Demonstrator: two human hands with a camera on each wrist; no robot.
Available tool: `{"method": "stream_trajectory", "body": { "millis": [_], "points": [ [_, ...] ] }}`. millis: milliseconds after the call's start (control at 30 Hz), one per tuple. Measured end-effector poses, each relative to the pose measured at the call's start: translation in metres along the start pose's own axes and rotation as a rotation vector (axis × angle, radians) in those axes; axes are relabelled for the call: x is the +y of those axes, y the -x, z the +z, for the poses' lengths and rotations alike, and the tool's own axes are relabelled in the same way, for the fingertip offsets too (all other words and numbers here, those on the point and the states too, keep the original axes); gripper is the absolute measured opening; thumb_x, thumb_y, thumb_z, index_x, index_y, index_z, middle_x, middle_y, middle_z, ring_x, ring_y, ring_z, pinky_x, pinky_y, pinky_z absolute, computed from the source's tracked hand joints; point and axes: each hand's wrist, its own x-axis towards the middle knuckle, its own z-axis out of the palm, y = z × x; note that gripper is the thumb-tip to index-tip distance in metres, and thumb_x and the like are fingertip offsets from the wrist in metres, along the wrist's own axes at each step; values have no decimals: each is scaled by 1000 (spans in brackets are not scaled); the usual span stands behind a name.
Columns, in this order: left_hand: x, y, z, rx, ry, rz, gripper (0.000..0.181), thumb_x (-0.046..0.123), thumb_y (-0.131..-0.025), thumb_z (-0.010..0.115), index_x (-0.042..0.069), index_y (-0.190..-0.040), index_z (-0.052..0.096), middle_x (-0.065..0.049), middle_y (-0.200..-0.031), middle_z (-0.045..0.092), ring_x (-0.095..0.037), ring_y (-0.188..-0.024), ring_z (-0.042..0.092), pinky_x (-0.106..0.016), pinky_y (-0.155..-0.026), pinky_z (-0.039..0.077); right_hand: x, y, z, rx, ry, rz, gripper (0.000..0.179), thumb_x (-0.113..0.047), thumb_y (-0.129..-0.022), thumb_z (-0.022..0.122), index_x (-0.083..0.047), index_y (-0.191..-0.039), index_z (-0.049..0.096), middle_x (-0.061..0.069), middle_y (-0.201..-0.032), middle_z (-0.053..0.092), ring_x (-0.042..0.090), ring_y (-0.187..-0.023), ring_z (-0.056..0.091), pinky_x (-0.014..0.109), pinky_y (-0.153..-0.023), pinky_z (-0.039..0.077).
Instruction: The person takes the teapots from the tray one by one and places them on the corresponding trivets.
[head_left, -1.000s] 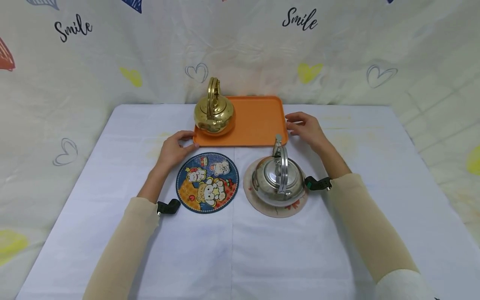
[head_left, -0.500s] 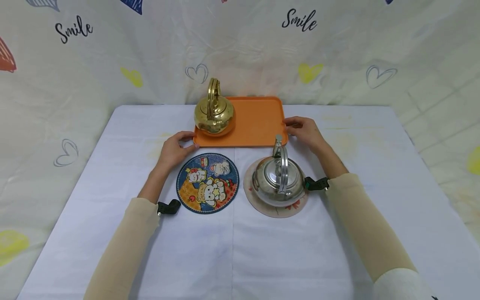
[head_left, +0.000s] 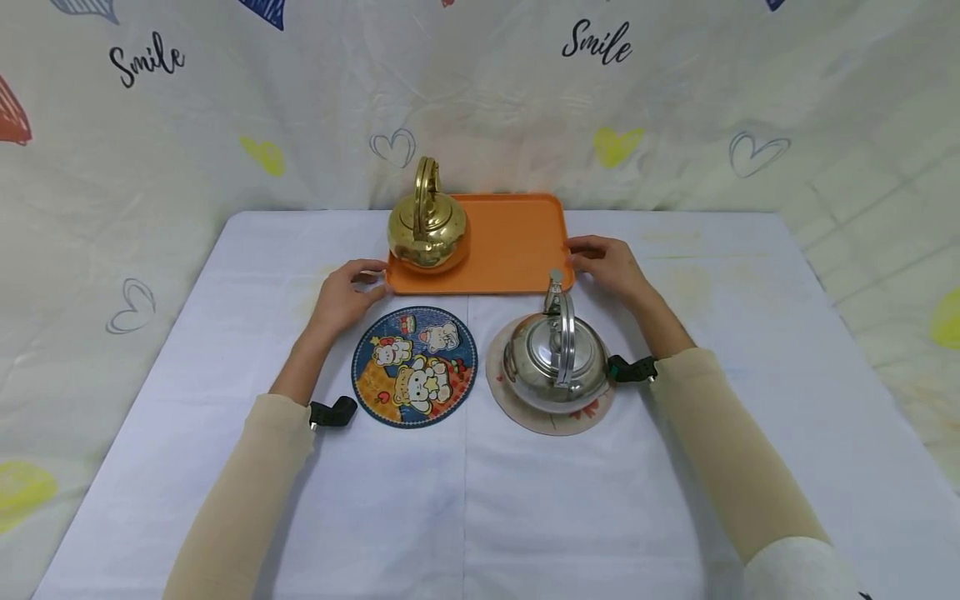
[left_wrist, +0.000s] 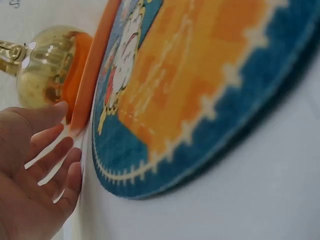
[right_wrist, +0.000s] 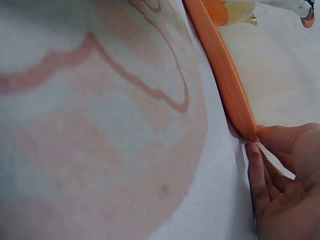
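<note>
An orange tray (head_left: 517, 242) lies at the back of the table, with a gold kettle (head_left: 427, 233) on its left part. My left hand (head_left: 347, 293) is at the tray's left edge. In the left wrist view its thumb and fingers are spread apart beside the tray's corner; whether they touch it I cannot tell. At the opposite end my right hand (head_left: 611, 265) pinches the tray's rim, its thumb above and a fingertip below in the right wrist view. A silver kettle (head_left: 551, 371) stands in front of the tray's right corner.
Under the silver kettle is a pale round mat (head_left: 504, 396). To its left lies a blue and orange round mat (head_left: 416, 367) with cartoon animals. A white cloth (head_left: 450, 517) covers the table, and a printed curtain (head_left: 495, 100) hangs behind it.
My right hand has come left onto the tray's right edge and closed on it. My left hand has drawn slightly left from the tray's corner. The tray and kettles look unmoved.
</note>
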Motion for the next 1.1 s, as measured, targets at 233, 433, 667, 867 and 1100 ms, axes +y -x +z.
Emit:
{"method": "stream_trajectory", "body": {
  "millis": [233, 433, 667, 867, 1100],
  "points": [
    [14, -2, -5, 120, 134, 40, 40, 24, -101, 70, 12, -138, 65, -11, -143, 65, -31, -128, 62, -43, -96, 56, -2, 2, -1, -10, -4, -7, 38, -15, -103, 66, -3, -139, 66, 21, -143, 64, 33, -130, 61, 6, -81, 43],
    [30, -4, -7, 191, 238, 115, 37, 25, -99, 72, 13, -134, 68, -7, -137, 68, -23, -121, 64, -26, -90, 52, -1, 2, -1, -9, -16, -11, 40, -16, -102, 67, -3, -140, 65, 22, -143, 64, 33, -128, 62, 6, -81, 44],
    [49, -4, -7, 228, 396, 185, 40, 23, -97, 75, 12, -135, 68, -11, -134, 69, -20, -119, 66, -19, -92, 52, 4, 2, 2, -4, 14, -19, 38, -18, -103, 66, -6, -140, 66, 20, -141, 66, 28, -124, 64, 11, -87, 45],
    [57, -6, -8, 231, 477, 244, 42, 18, -96, 76, 8, -136, 67, -17, -134, 68, -25, -121, 66, -19, -94, 52, 6, 2, 2, -2, 16, -23, 38, -18, -103, 66, -7, -140, 66, 19, -141, 66, 28, -125, 64, 14, -91, 47],
    [62, -7, -9, 213, 500, 248, 43, 14, -94, 77, 5, -135, 66, -19, -133, 68, -20, -117, 68, -19, -94, 53, 5, 2, 1, -11, 12, -18, 40, -19, -104, 65, -8, -142, 64, 20, -143, 65, 32, -128, 62, 13, -90, 46]
  ]
}}
